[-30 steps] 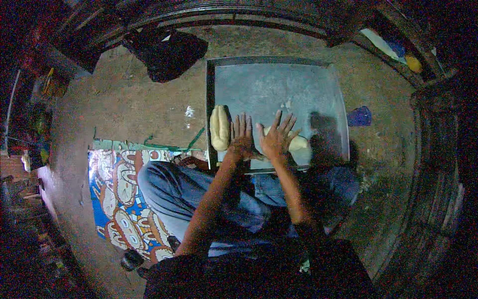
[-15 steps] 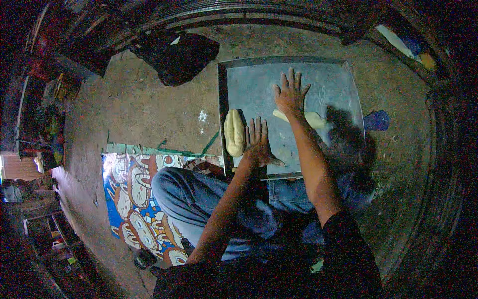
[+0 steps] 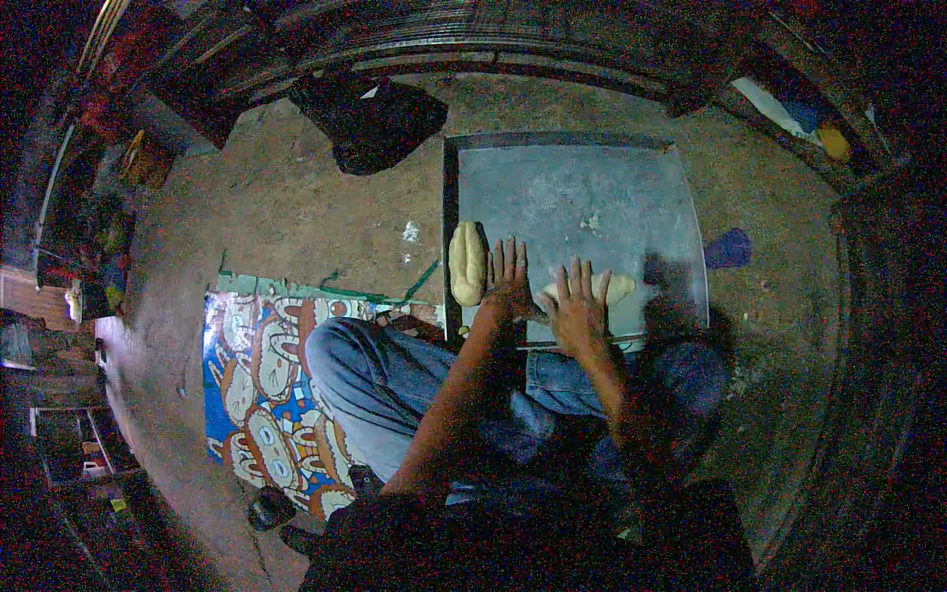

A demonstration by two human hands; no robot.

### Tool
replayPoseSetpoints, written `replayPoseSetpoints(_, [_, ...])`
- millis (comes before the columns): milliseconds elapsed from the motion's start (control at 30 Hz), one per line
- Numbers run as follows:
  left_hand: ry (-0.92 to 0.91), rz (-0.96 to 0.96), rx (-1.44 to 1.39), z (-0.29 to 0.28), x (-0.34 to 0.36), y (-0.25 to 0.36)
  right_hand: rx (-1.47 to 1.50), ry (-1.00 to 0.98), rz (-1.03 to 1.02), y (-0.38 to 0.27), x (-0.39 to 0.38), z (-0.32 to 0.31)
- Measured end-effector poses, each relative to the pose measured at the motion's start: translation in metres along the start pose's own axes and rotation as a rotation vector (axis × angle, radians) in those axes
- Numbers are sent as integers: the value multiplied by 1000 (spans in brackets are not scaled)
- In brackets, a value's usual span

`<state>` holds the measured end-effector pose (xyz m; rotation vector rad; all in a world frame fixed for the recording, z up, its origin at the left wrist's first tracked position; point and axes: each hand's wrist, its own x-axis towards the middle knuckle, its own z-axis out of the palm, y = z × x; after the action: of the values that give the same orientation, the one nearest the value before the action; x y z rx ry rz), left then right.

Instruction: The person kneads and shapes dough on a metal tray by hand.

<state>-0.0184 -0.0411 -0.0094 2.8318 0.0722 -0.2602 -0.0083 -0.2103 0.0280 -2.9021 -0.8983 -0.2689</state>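
A pale strip of dough [image 3: 620, 287] lies on the grey metal tray [image 3: 562, 183], towards its near side. My right hand [image 3: 579, 308] rests flat over the left part of that strip, fingers stretched and pointing away, covering some of it. Just left of it, my left hand [image 3: 508, 288] lies flat with fingers extended, its thumb side close to the right hand. Whether dough is beneath the left hand cannot be seen. A longer, grooved piece of dough [image 3: 466, 264] sits along the tray's left wall, beside my left fingers.
A black bag [image 3: 380, 123] lies on the concrete floor beyond the tray's far left corner. A purple-blue object [image 3: 728, 248] is right of the tray. My crossed legs [image 3: 385, 380] meet its near edge, and a cartoon-patterned mat [image 3: 271, 385] spreads at the left.
My right hand has drawn back towards me from the tray's far half, and the dough strip has come nearer with it. The left hand stays in about the same place.
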Motion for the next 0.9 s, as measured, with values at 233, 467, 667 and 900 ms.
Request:
replayPoseSetpoints(233, [-114, -58, 6, -25, -3, 12, 113, -150, -40, 7, -32, -39])
replayPoseSetpoints(467, [-89, 16, -115, -29, -10, 5, 22, 44, 141, 0, 34, 10])
replayPoseSetpoints(667, [80, 59, -63, -17, -11, 5, 30, 150, 420, 4, 104, 39])
replayPoseSetpoints(900, [-52, -6, -64, -24, -5, 12, 77, 106, 378, 31, 124, 65])
